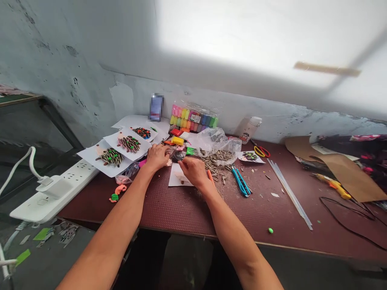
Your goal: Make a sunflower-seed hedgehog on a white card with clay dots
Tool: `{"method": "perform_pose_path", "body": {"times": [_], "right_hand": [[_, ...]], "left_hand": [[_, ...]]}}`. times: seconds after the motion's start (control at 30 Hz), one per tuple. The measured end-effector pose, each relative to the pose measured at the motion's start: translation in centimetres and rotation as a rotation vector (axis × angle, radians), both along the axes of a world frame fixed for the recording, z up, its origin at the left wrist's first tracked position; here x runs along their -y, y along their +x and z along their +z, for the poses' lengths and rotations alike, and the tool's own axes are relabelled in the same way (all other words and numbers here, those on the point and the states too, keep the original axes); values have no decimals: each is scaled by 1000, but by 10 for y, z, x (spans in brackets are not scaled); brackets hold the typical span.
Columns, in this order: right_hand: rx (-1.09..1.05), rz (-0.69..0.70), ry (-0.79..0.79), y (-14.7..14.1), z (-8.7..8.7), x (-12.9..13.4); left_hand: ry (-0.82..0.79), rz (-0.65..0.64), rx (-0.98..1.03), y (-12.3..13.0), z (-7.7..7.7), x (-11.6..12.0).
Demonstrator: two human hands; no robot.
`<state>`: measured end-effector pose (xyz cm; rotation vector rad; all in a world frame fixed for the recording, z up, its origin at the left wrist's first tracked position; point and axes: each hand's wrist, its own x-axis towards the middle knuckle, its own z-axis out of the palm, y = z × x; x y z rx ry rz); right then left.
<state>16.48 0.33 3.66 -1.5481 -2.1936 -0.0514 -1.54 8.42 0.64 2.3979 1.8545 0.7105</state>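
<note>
My left hand (157, 156) is closed at the near side of a cluster of clay packets, its fingertips curled by a dark packet (179, 155). What it pinches is too small to make out. My right hand (194, 171) is closed, knuckles up, over a white card (174, 177) that has a pale brown shape on it. Anything inside its fingers is hidden. A green packet (191, 151) and a yellow clay block (177, 140) sit just beyond the hands. Striped sunflower seeds (220, 156) lie heaped right of my right hand, partly under a clear plastic bag (213, 138).
Seed-covered cards (111, 157) overlap at left, beside a power strip (57, 189). Coloured clay packs (193, 119), a phone (156, 107) and a white bottle (251, 128) stand at the wall. A utility knife (241, 181), scissors (261, 151), glue sticks (289, 193) and a glue gun (334, 185) lie rightward.
</note>
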Motion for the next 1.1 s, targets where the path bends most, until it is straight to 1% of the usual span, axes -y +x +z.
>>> {"method": "perform_pose_path", "body": {"times": [0.13, 0.27, 0.33, 0.43, 0.53, 0.6, 0.67, 0.73, 0.83, 0.9, 0.97, 1.03, 1.1], "right_hand": [[-7, -8, 15, 1, 1, 0], [-13, -14, 18, 2, 1, -1], [-21, -14, 18, 2, 1, -1], [-32, -20, 22, 3, -1, -2], [-57, -22, 12, 4, -3, -3], [-113, -21, 0, 4, -5, -4], [-231, -20, 0, 5, -8, -7], [-402, -21, 9, 7, -10, -10], [-651, -42, 27, 12, -10, -17], [-768, -35, 25, 16, -9, -20], [-848, 2, -37, 18, -7, -23], [-913, 33, -131, 19, -6, -23], [-963, 39, -192, 18, -7, -23]], "left_hand": [[-24, 31, -43, 7, 3, -3], [45, 60, -143, 16, 3, -3], [72, 63, -129, 16, 3, -2], [107, 62, -1, 11, 6, -3], [189, 67, 187, 5, 16, -2], [240, 14, 332, 4, 23, 1], [250, -79, 509, 6, 29, 3], [165, -174, 703, 11, 30, 6], [-49, -265, 950, 16, 28, 9], [-193, -313, 1063, 17, 26, 12], [-304, -338, 1121, 17, 27, 16], [-378, -353, 1176, 18, 29, 21], [-436, -387, 1255, 18, 33, 25]]}}
